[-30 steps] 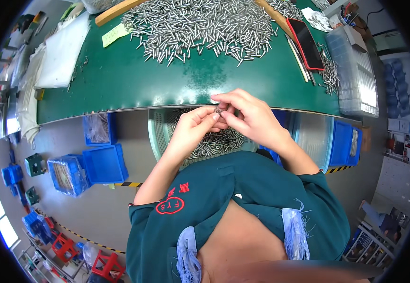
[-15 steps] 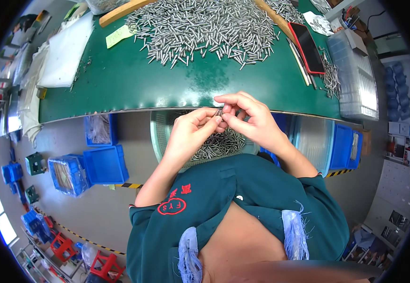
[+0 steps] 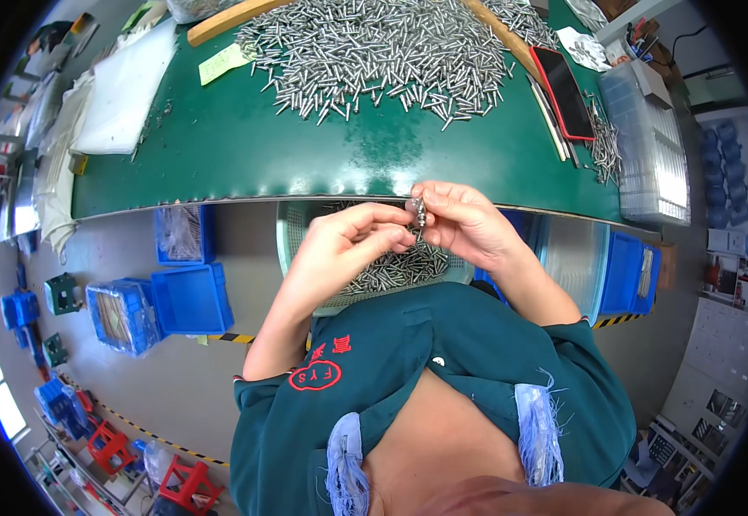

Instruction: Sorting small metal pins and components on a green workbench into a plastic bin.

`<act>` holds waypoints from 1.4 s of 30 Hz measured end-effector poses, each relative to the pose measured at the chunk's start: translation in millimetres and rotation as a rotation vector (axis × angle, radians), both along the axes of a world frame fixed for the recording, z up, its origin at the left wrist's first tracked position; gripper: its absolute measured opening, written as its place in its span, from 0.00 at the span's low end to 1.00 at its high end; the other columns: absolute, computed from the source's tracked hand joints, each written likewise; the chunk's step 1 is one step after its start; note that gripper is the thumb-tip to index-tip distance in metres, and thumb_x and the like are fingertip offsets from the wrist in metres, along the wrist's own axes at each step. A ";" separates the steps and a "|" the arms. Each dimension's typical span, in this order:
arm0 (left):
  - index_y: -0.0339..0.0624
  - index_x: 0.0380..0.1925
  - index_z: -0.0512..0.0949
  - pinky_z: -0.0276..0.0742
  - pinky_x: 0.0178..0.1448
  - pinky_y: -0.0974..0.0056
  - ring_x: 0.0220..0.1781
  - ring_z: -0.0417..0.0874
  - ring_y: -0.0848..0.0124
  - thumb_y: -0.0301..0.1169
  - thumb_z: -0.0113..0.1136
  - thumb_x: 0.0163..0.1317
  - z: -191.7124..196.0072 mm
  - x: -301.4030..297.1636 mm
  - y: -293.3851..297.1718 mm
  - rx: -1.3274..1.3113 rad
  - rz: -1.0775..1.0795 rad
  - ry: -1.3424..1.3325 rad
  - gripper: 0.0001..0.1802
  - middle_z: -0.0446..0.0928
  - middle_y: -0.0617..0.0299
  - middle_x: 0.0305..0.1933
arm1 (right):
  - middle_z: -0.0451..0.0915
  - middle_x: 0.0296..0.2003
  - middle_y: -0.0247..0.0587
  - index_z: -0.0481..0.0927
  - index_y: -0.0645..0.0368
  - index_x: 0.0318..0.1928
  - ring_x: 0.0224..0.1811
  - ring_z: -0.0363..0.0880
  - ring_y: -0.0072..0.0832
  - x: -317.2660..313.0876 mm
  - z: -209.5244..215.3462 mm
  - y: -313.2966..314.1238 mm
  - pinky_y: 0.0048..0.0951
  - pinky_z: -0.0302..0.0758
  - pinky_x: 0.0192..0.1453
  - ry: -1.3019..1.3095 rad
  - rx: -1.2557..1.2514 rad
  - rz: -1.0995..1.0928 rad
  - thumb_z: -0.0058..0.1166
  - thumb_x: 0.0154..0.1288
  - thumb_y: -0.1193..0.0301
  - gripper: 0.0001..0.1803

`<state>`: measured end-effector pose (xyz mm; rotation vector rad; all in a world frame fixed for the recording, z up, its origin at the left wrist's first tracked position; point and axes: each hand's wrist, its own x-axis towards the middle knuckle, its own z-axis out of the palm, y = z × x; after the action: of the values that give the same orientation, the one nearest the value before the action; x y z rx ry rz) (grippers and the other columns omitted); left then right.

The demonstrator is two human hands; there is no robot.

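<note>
First, I am logging a green table (image 3: pixel 219 155), bearing a heap of metal pins (image 3: pixel 374 60). Next, a pale-green basket (image 3: pixel 289 241) is sitting beneath both hands, presumably catching strays. Wooden bars (image 3: pixel 235 21) are flanking the heap, apparently fencing it. Left hand (image 3: pixel 340 245): hovering, fingers curled, tips narrowed beside the right; whether it is gripping anything, I cannot tell. Right hand (image 3: pixel 470 225): facing it, pinching small metal pieces (image 3: pixel 420 213) above the basket.

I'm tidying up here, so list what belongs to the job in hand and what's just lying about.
Seemingly in use: metal parts in the right fingers; parts pile; green basket.
Probably lying about: phone; white cloth; white sheet.
</note>
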<state>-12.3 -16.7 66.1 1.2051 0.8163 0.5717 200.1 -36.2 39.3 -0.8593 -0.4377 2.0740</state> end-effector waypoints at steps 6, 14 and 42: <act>0.40 0.45 0.82 0.77 0.44 0.67 0.37 0.84 0.69 0.25 0.59 0.64 -7.7 -10.9 22.8 0.769 0.326 0.626 0.10 0.84 0.58 0.36 | 0.80 0.37 0.29 0.82 0.60 0.45 0.37 0.76 0.13 -0.7 8.9 -6.8 0.19 0.74 0.40 -0.393 0.329 0.239 0.56 0.69 0.70 0.09; 0.59 0.50 0.82 0.67 0.49 0.59 0.48 0.73 0.63 0.20 0.56 0.51 -33.3 2.9 43.5 1.285 0.222 0.978 0.26 0.73 0.63 0.44 | 0.78 0.36 0.29 0.82 0.62 0.45 0.35 0.73 0.13 21.6 8.5 13.7 0.17 0.71 0.40 -0.758 0.632 -0.222 0.56 0.69 0.73 0.08; 0.56 0.47 0.84 0.66 0.48 0.59 0.44 0.72 0.64 0.22 0.54 0.54 -25.6 23.2 61.9 1.318 0.168 0.919 0.22 0.72 0.64 0.39 | 0.82 0.39 0.31 0.81 0.63 0.44 0.32 0.73 0.11 30.9 -15.1 29.3 0.16 0.72 0.35 -0.782 0.639 -0.484 0.56 0.69 0.72 0.08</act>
<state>10.9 45.2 40.5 2.7400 1.3667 0.7064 231.0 -6.9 24.2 -1.1923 -1.1055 0.9922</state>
